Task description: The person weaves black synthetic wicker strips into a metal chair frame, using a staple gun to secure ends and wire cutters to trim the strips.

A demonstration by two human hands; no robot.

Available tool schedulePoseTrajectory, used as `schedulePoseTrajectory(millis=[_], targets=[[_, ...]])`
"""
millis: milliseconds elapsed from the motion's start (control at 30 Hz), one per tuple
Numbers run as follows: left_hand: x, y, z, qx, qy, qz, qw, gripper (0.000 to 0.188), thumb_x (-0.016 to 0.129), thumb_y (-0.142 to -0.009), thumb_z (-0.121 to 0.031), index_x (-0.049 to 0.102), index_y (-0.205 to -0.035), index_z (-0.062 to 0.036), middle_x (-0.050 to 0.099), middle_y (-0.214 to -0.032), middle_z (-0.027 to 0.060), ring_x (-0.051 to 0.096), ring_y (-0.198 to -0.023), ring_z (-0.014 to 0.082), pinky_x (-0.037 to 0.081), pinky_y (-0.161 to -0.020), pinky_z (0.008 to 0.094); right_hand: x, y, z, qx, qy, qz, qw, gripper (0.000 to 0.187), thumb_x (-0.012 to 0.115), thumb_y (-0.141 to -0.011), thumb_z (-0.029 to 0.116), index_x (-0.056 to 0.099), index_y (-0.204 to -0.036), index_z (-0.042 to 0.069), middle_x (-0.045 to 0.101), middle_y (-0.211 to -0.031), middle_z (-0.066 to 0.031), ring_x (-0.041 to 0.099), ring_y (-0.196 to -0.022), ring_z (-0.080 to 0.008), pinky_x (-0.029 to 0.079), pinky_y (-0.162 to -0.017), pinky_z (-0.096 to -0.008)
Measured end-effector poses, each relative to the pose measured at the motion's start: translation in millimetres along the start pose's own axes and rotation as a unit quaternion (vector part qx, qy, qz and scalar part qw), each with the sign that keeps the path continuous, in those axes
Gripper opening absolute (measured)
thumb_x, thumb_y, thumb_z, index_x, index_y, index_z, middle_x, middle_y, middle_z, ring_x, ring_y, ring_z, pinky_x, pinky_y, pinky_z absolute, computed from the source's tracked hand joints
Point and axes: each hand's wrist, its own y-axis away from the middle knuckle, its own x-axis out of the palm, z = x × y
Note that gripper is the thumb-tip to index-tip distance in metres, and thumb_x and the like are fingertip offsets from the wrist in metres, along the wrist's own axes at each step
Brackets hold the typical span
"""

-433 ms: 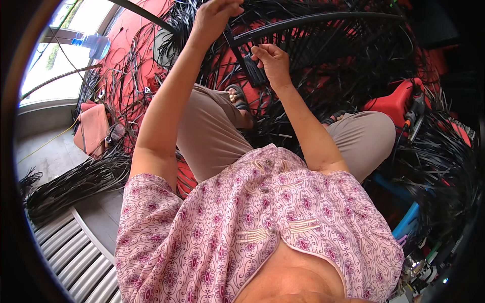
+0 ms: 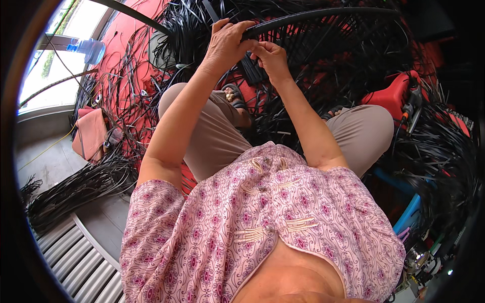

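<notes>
A black curved frame (image 2: 328,17) with black strips strung below its bar lies across the far side, beyond my knees. My left hand (image 2: 227,48) is at the bar's left end, its fingers stretched and spread, with the bar's end between index finger and thumb. Its thumb reaches down to the fingertips of my right hand. Just below the bar, my right hand (image 2: 273,61) is closed in a pinch. Whatever is between its fingertips is too small to make out. Loose black strips (image 2: 187,30) lie around the frame.
Black strips cover much of the red floor (image 2: 118,60). A bundle of strips (image 2: 81,189) lies left, near a slatted bench (image 2: 76,257). To the right are a red plastic container (image 2: 389,96), a tool with an orange part (image 2: 405,117) and a blue edge (image 2: 408,212). A water bottle (image 2: 91,50) stands by the window.
My left hand has come down and to the right, from above the frame's corner to beside my right hand. My right hand has stayed nearly in place, still pinched.
</notes>
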Motion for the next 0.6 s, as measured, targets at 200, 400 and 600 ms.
schedulePoseTrajectory(millis=[200,400,600], targets=[[-3.1,-5.1,11.4,0.002,-0.027,0.038,0.999,0.029,0.064,-0.086,-0.035,0.069,-0.099,-0.0086,0.068,-0.081,0.009,0.065,-0.088,0.026,0.034,-0.105,0.0421,-0.1,-3.3,-3.0,0.002,0.021,0.006,1.0,0.019,0.077,-0.083,0.022,0.071,-0.086,0.005,0.063,-0.068,0.0026,0.046,-0.051,0.0003,0.033,-0.046,-0.0163],[-0.5,-56.7,63.7,0.013,-0.013,0.011,1.0,0.027,0.063,-0.088,-0.029,0.068,-0.089,-0.0025,0.061,-0.071,0.0038,0.058,-0.07,0.01,0.046,-0.063,0.0302,-63.8,19.0,-48.6,0.035,0.089,-0.022,0.995,0.024,0.076,-0.085,0.025,0.072,-0.094,0.003,0.065,-0.072,0.0018,0.049,-0.058,-0.0013,0.036,-0.052,-0.0159],[-15.4,-116.7,208.6,-0.211,0.249,0.146,0.934,0.026,0.065,-0.088,-0.035,0.062,-0.076,-0.0119,0.057,-0.069,-0.0021,0.055,-0.065,0.0091,0.043,-0.058,0.0281,-83.9,35.9,-110.0,0.106,0.159,-0.011,0.981,0.025,0.075,-0.086,0.024,0.072,-0.094,0.0,0.069,-0.075,-0.0007,0.059,-0.071,-0.006,0.046,-0.069,-0.0215]])
